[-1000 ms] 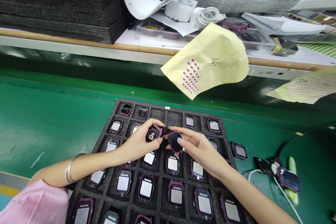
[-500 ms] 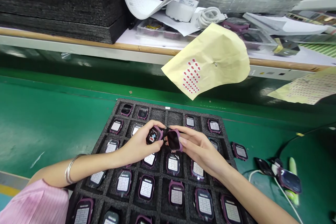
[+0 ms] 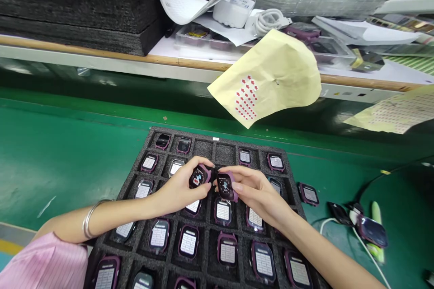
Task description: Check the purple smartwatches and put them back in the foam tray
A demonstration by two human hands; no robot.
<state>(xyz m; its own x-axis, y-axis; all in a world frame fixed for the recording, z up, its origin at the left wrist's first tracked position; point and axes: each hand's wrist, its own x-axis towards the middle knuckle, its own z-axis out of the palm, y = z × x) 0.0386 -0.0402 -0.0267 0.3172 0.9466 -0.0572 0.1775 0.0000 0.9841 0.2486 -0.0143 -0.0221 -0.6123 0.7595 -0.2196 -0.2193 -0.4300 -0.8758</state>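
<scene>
My left hand [image 3: 193,185] grips a purple-cased smartwatch [image 3: 199,176] without a strap, its screen lit. In my right hand [image 3: 251,185] is a second purple smartwatch [image 3: 225,186], held between thumb and fingers, also with a lit screen. The two watches are side by side, a small gap apart. Both hands are above a black foam tray [image 3: 135,167] divided into square pockets. Most visible pockets hold a watch with a white label-like screen, such as the purple-framed watch [image 3: 189,242]. The fingertips behind the watches are partly hidden.
A loose watch [image 3: 308,193] lies right of the tray, near a dark phone-like device [image 3: 372,231] and a white cable [image 3: 368,253]. Yellow paper [image 3: 271,81] hangs from the shelf edge. Stacked black foam [image 3: 71,9] stands at the back left. Behind the shelf, a person is partly visible.
The right-hand watch's screen has gone from dark to lit, and that watch has tilted slightly. The left-hand watch stays in nearly the same place.
</scene>
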